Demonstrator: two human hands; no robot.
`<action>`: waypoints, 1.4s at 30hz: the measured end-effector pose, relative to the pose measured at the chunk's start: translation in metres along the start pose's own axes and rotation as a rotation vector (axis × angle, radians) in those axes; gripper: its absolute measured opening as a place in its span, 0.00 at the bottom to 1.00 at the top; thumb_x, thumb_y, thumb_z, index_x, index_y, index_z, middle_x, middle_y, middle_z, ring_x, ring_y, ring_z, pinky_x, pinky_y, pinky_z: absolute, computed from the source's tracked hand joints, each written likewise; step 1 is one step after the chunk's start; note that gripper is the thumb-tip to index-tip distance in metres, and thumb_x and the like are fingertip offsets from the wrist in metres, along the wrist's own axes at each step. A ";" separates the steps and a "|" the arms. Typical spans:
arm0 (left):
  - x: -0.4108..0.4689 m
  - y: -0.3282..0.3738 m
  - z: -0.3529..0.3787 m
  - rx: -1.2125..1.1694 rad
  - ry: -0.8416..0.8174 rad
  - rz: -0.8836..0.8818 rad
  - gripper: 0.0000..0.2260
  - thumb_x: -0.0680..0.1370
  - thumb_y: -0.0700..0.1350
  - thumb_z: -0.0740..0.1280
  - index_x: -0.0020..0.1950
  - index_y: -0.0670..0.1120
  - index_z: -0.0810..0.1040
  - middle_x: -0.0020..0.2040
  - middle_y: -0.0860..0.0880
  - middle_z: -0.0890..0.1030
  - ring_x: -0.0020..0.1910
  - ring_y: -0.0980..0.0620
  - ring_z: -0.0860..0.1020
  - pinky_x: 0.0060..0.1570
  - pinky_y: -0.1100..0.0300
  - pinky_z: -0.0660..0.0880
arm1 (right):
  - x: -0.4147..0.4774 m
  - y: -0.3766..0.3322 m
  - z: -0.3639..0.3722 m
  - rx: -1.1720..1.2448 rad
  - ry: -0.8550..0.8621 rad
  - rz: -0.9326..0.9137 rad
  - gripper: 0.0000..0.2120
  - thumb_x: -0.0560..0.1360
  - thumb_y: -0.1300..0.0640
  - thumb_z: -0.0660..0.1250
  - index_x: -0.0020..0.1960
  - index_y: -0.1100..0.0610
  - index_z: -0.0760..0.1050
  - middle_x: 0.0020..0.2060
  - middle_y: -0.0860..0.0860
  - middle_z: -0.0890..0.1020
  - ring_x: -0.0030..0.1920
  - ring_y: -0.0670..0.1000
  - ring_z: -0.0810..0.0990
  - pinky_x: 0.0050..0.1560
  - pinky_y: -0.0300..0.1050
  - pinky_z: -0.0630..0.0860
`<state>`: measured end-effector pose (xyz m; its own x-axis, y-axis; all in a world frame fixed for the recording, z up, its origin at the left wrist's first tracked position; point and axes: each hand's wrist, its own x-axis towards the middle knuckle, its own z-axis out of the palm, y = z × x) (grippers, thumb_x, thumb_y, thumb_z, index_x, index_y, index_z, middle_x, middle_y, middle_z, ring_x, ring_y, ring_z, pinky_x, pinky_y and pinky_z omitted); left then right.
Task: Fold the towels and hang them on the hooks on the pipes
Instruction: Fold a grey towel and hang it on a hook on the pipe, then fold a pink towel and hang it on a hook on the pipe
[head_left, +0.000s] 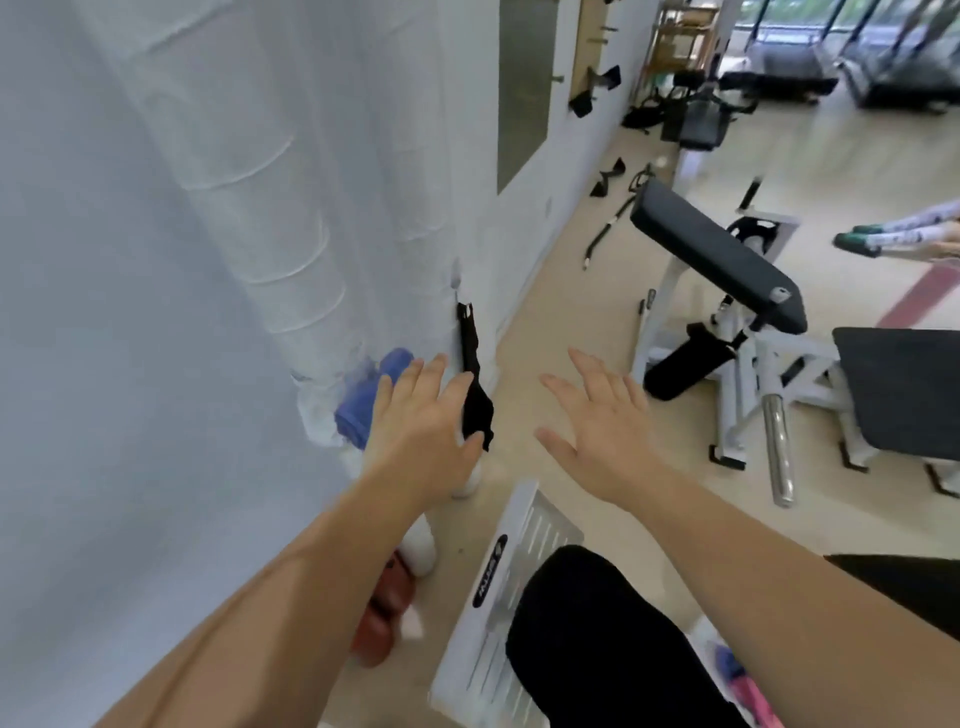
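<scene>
Blue towel (370, 402) is hanging along the wrapped pipe (291, 249) at left, just beyond the left grip (422, 423), released with fingers straight; right grip (597, 431) is hovering released, farther right

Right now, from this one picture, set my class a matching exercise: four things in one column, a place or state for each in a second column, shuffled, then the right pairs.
Column one
1. blue towel
2. right hand
3. red dumbbells
4. bench pad

Column two
a. low down on the floor
b. fingers spread, holding nothing
c. black, tilted, on a white frame
d. against the wrapped pipe, beside the left hand

Pairs: 1-d, 2-b, 3-a, 4-c
</scene>
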<state>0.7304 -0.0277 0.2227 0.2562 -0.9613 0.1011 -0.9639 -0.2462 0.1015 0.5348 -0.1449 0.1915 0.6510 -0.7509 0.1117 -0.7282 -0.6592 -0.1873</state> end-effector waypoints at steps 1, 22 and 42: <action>-0.004 0.007 0.010 -0.003 -0.003 0.011 0.31 0.73 0.56 0.74 0.73 0.47 0.73 0.76 0.41 0.70 0.74 0.36 0.68 0.71 0.35 0.64 | -0.015 0.007 0.005 -0.015 -0.023 0.021 0.30 0.80 0.37 0.59 0.79 0.43 0.59 0.82 0.53 0.51 0.81 0.58 0.52 0.78 0.62 0.49; -0.076 0.357 0.220 -0.177 -0.649 0.189 0.30 0.79 0.57 0.65 0.80 0.50 0.63 0.78 0.47 0.66 0.76 0.44 0.64 0.74 0.51 0.63 | -0.347 0.314 0.103 0.099 -0.465 0.564 0.27 0.79 0.42 0.60 0.76 0.43 0.62 0.81 0.51 0.52 0.80 0.57 0.50 0.78 0.62 0.48; -0.131 0.578 0.345 -0.233 -1.077 0.539 0.37 0.82 0.51 0.65 0.83 0.54 0.44 0.84 0.55 0.44 0.83 0.47 0.51 0.80 0.47 0.54 | -0.517 0.445 0.122 0.190 -0.188 0.654 0.18 0.72 0.54 0.76 0.62 0.53 0.81 0.63 0.53 0.81 0.61 0.60 0.78 0.48 0.55 0.83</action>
<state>0.1143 -0.0863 -0.0737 -0.4686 -0.5714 -0.6737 -0.8636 0.1356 0.4857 -0.0998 -0.0455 -0.0689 0.1312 -0.9596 -0.2490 -0.9438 -0.0441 -0.3275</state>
